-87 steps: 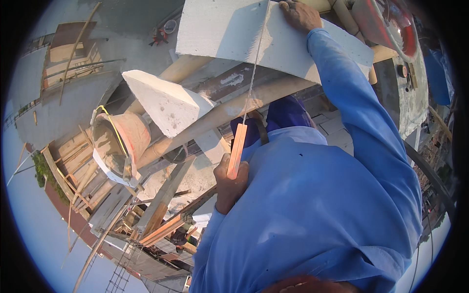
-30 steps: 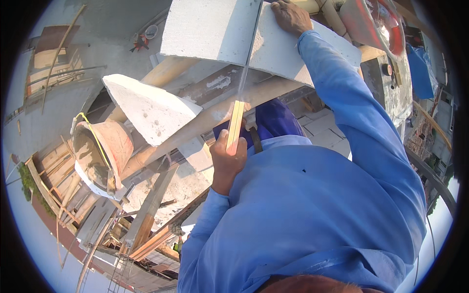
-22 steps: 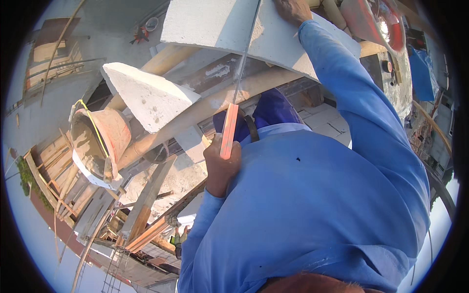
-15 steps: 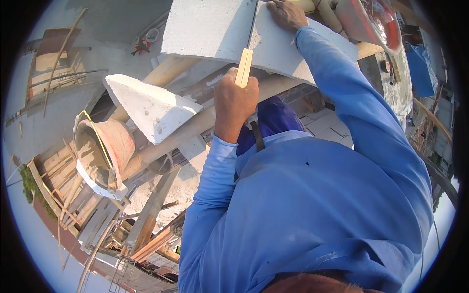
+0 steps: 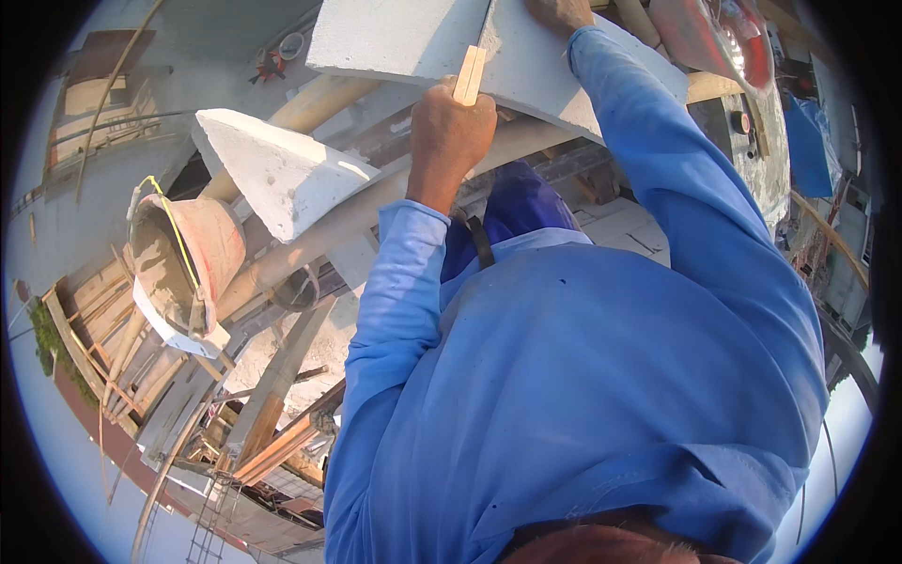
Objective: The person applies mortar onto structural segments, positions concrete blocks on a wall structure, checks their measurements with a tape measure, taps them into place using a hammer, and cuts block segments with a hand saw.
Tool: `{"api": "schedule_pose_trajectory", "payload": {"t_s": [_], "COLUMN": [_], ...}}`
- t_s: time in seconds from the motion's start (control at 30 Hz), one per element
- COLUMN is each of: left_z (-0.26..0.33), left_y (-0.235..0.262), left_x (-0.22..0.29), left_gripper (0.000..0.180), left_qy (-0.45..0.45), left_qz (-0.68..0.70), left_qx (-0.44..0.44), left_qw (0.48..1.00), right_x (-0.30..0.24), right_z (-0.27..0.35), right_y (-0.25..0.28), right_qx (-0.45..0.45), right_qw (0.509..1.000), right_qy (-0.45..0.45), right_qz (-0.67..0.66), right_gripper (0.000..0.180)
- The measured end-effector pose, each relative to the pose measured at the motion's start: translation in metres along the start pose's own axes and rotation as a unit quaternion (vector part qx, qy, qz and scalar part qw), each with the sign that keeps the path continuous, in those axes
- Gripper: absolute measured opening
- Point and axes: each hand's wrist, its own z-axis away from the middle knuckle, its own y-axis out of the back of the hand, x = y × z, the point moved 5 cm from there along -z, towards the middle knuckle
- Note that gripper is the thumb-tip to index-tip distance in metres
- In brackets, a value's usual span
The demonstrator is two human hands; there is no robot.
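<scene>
My left hand (image 5: 453,133) is closed round the pale wooden handle of a handsaw (image 5: 470,73). The saw's thin dark blade stands in a cut in a large white lightweight concrete block (image 5: 554,85); its far end is beyond the upper edge. On the block's right part, my right hand (image 5: 560,13) lies palm down, with its fingertips partly out of the picture. To the left, a wedge-shaped offcut of white block (image 5: 282,169) rests on round wooden poles (image 5: 352,214).
A mortar bucket (image 5: 193,249) with a yellow-wrapped handle sits at the left by the poles. At the upper right are a red-stained basin (image 5: 700,38) and a blue sheet (image 5: 810,146). Scaffold timber (image 5: 272,395) and rubble lie below on the left.
My left hand has pushed the saw handle away from me, up toward the block's edge. The view has shifted slightly, and my right hand sits nearer the upper rim, still on the block.
</scene>
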Motion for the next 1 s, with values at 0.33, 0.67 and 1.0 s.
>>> {"api": "schedule_pose_trajectory", "payload": {"t_s": [0.33,0.67,1.0], "left_z": [0.034,0.165,0.164], "left_y": [0.017,0.053,0.058], "left_x": [-0.007,-0.027,-0.033], "left_gripper": [0.016,0.038,0.009], "left_qy": [0.061,0.021,0.023], "left_qz": [-0.027,-0.090,-0.060], "left_qx": [-0.010,-0.012,0.010], "left_qw": [0.998,0.996,0.998], "right_x": [-0.015,-0.008,-0.002], "right_z": [0.004,0.013,0.016], "right_y": [0.007,0.015,0.021], "right_qx": [-0.048,-0.034,-0.055], "right_qw": [0.995,0.986,0.986], "right_qy": [-0.079,-0.142,-0.138], "right_qz": [-0.020,-0.080,-0.072], "right_gripper": [0.033,0.035,0.036]}}
